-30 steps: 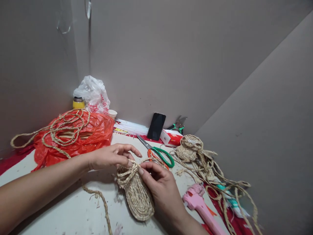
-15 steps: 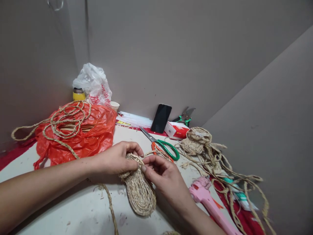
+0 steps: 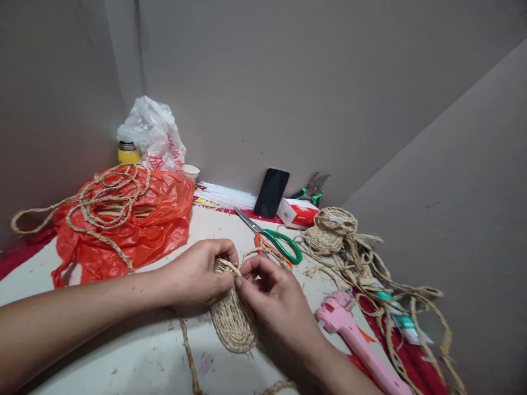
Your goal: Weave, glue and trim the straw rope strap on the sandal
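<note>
At the far left, a rope lies coiled on a red bag, one loop trailing off to the left. Behind the red bag, by the wall, stand a yellow jar, a white bag and a cup.

The left hand reaches in from the left, its fingers curled shut over the far end of the sole. The sole lies flat on the bench near the middle, between the two hands, its heel pointing toward the near edge. The right hand comes in from the near right. Its thumb and forefinger are pinched together on a strap at the sole's far end, right beside the left thumb.

Just beyond the right hand lie scissors with green and orange handles. Farther back a phone leans on the wall, with a box and pruners to its right. Right of the scissors sits a second woven piece with loose braids trailing toward the near right. A pink glue gun lies near the right forearm.
</note>
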The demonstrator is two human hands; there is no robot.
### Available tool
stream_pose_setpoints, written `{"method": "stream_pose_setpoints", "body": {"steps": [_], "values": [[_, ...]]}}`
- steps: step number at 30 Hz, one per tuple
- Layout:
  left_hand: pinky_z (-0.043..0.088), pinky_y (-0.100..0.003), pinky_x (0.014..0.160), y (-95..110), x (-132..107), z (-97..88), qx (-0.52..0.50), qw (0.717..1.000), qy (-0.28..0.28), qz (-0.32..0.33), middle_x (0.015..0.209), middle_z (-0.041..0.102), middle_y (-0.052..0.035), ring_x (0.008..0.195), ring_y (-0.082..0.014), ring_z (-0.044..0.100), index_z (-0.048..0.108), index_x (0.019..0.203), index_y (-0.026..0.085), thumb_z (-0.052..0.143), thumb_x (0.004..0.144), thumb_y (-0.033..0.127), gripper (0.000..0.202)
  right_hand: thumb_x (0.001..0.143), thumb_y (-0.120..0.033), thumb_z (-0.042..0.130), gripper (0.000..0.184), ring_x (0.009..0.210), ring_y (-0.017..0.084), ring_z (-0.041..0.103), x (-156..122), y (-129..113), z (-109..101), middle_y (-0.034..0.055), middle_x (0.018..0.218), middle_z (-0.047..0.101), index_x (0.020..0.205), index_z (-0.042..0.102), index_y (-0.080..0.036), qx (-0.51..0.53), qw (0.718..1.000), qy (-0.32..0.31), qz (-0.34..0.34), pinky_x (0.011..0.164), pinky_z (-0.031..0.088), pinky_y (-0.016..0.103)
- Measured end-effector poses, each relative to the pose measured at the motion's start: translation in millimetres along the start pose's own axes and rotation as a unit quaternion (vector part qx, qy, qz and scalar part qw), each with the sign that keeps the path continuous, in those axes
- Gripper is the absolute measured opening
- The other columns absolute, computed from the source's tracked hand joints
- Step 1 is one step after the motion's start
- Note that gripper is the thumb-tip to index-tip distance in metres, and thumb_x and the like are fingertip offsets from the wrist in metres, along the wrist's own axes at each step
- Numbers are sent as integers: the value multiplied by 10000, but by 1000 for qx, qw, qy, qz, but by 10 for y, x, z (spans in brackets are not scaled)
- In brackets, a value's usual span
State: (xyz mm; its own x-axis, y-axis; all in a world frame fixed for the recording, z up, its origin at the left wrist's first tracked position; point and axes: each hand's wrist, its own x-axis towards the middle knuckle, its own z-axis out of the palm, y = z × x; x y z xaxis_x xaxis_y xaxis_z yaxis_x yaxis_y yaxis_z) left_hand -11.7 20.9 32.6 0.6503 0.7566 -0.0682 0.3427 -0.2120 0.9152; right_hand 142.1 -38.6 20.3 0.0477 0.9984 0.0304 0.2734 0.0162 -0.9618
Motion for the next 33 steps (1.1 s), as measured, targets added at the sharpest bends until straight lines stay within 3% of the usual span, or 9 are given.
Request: {"method": "stream_pose_setpoints", "body": {"steps": [11, 17, 22, 28, 33], "values": [[293, -208, 491, 38, -15, 15, 0, 1000, -8, -7, 609, 436, 68, 554, -91, 388, 519, 799, 182, 487, 676, 155, 130, 753, -179, 518, 64, 536, 106, 444, -20, 84, -2, -37, 614, 496, 691, 524, -187, -134, 986, 21, -97, 505, 367, 212], [322, -210, 509, 51, 49, -119, -192, 975, -101, -56, 624, 486, 65, 539, -84, 418, 544, 815, 176, 515, 659, 164, 159, 746, -234, 579, 86, 524, 98, 395, 0, 40, -33, -51, 598, 463, 707, 520, -184, -45, 999, 11, -24, 478, 327, 209], [357, -213, 569, -40, 121, -224, -221, 961, -166, -28, 733, 554, 40, 606, -84, 469, 569, 892, 163, 579, 611, 95, 289, 754, -270, 635, 130, 556, 101, 416, -16, 33, -44, -38, 660, 504, 794, 546, -185, 50, 999, 3, 9, 509, 346, 216], [339, -187, 538, -98, 131, -201, -223, 959, -177, -9, 713, 530, 43, 583, -63, 442, 542, 872, 154, 657, 671, 115, 236, 685, -229, 686, 179, 600, 109, 437, 0, 8, -50, -34, 684, 524, 809, 570, -174, 76, 997, -5, 25, 545, 350, 218], [351, -181, 530, -93, 119, -168, -208, 965, -161, -13, 691, 535, 42, 585, -68, 457, 551, 842, 147, 676, 688, 144, 198, 639, -256, 685, 167, 546, 98, 379, 28, -81, -88, -57, 593, 469, 714, 566, -167, 57, 995, -31, 75, 500, 293, 208]]}}
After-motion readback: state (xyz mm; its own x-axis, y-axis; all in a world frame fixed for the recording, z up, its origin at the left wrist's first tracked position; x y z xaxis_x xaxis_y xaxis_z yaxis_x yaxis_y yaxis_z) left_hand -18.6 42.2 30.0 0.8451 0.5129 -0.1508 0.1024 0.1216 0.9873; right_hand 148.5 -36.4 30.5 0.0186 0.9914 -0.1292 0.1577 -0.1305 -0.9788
